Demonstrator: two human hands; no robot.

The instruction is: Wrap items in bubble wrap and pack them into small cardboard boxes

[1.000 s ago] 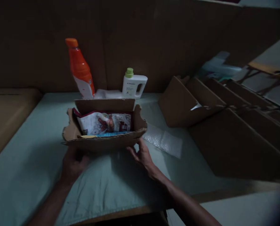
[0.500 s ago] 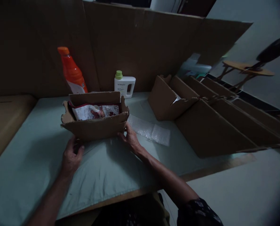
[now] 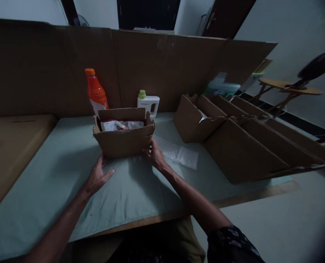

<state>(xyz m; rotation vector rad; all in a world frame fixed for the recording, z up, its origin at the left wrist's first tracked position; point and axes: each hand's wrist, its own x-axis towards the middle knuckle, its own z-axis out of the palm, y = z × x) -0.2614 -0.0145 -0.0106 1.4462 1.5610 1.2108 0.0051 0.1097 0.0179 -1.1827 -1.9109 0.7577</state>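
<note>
A small open cardboard box (image 3: pixel 126 144) stands on the pale green cloth (image 3: pixel 77 160), with a folded patterned cloth item (image 3: pixel 121 125) with a dark red edge inside it. My right hand (image 3: pixel 155 155) grips the box's lower right corner between thumb and fingers. At the lower left corner is my left hand (image 3: pixel 98 177), its thumb spread away from the fingers. Those fingertips are close to the box; whether they touch it I cannot tell. Behind the box stand an orange bottle (image 3: pixel 97 91) and a white jug-shaped bottle (image 3: pixel 147 104) with a green cap.
A strip of bubble wrap (image 3: pixel 182 156) lies right of the box. Farther right stands a divided cardboard organizer (image 3: pixel 241 153). A cardboard wall (image 3: pixel 165 69) runs along the back. At left lies a large closed carton (image 3: pixel 11 146). A wooden stool (image 3: pixel 288 86) is beyond.
The view has tilted up and shifted, so the box appears farther right. My left thumb has spread wider from the fingers. My right hand stays at the box's corner.
</note>
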